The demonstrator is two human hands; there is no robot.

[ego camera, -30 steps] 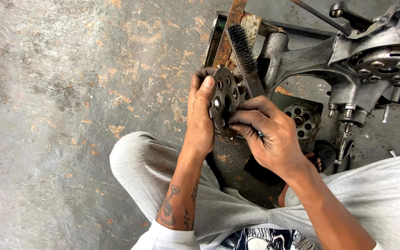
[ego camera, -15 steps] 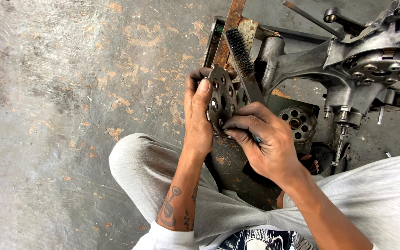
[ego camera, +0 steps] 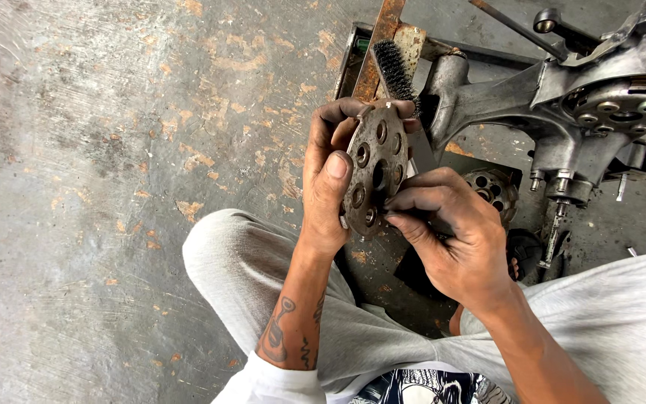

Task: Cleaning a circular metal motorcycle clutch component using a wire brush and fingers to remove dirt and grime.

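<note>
two hands on a round metal plate

the left hand (ego camera: 328, 191) holds a round metal plate (ego camera: 374, 168) up in front of the person. the plate is dark and rusty and has many round holes in it. it stands almost on its edge, tipped a little. the fingers curl over the top of the plate and the thumb presses on its front, so the plate is pinched between them.

the right hand (ego camera: 454, 232) is just beside the plate, on its right side. its fingers are bent and its fingertips touch the lower edge of the plate. you cannot tell if they hold something small.

the plate is up in the air, above the grey concrete floor (ego camera: 99, 150) and above the person's bent knee in light grey trousers (ego camera: 241, 269).

behind the plate sits a wire brush (ego camera: 395, 69) with black bristles, lying on a rusty metal frame (ego camera: 380, 37). to the right is a big grey engine part (ego camera: 585, 97) with bolts around a round opening. another round piece with holes (ego camera: 493, 188) lies on the floor just behind the right hand.
</note>
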